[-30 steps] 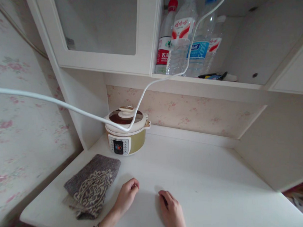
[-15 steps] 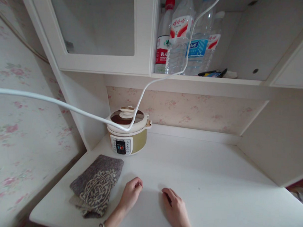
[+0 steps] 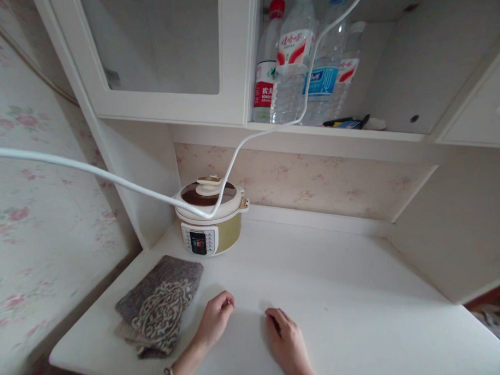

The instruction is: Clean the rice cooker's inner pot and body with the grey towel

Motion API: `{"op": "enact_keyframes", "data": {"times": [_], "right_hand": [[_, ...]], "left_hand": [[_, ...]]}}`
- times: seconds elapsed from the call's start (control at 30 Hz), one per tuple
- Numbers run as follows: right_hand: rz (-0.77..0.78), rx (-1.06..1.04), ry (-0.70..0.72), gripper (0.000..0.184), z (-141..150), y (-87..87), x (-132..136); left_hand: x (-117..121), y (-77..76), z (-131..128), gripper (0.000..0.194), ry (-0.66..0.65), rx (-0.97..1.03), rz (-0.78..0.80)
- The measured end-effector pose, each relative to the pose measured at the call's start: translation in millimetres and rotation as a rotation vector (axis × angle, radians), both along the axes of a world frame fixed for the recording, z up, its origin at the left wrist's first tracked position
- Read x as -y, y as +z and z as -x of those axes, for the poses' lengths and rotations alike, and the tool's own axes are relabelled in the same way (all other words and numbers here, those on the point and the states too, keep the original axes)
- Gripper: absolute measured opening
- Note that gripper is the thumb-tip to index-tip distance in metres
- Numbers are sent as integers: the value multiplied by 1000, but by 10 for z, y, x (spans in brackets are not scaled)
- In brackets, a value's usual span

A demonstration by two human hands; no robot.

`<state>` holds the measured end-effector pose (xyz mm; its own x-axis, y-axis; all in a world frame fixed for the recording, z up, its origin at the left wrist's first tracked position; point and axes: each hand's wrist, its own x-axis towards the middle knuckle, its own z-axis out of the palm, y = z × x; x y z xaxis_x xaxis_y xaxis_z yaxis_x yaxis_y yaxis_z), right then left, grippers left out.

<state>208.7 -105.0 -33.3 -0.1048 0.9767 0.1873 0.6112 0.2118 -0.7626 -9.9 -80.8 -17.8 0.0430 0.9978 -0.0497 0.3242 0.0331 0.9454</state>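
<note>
My left hand (image 3: 216, 317) rests on the white tabletop (image 3: 353, 284) with its fingers curled in, and no object shows in it. To its left lies a folded grey knitted cloth (image 3: 161, 305) with a cream swirl pattern; the hand is apart from it. My right hand (image 3: 283, 333) lies a short way to the right, its fingers also loosely curled and nothing visible in them. Beyond both hands, at the back left, stands a green and white electric cooker (image 3: 210, 221) with its lid on.
A white cable (image 3: 111, 176) crosses the view in front of the cooker and cupboard. Several plastic bottles (image 3: 290, 74) stand on the open shelf above, beside a glazed cupboard door (image 3: 162, 105). Side panels (image 3: 458, 205) bound the tabletop at the right.
The view has shifted slightly, so the shelf and bottles appear a little further left and lower. My hands keep their curled pose on the tabletop.
</note>
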Motion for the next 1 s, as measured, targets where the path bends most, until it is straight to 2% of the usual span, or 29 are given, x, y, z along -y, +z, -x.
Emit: {"op": "enact_keyframes", "data": {"times": [0.6, 0.67, 0.73, 0.8, 0.87, 0.93, 1.0], "right_hand": [[83, -68, -14, 25, 9, -14, -41], [149, -130, -38, 22, 22, -23, -103], [299, -294, -68, 21, 52, 28, -243], [472, -526, -85, 28, 114, 185, -477], [551, -672, -83, 33, 221, 456, -801], [522, -685, -48, 34, 371, 796, -1196], [458, -654, -73, 34, 551, 1132, -1627]], "left_hand": [[-26, -9, -1, 11, -10, 3, 34], [-38, -17, 5, 11, -15, 11, 35], [-53, -25, 5, 11, -27, 8, 30], [-66, -32, -2, 11, -48, -8, 16], [-75, -36, -11, 11, -56, -37, 7], [-76, -37, -18, 12, -57, -67, 13], [-70, -34, -23, 13, -63, -91, 10]]}}
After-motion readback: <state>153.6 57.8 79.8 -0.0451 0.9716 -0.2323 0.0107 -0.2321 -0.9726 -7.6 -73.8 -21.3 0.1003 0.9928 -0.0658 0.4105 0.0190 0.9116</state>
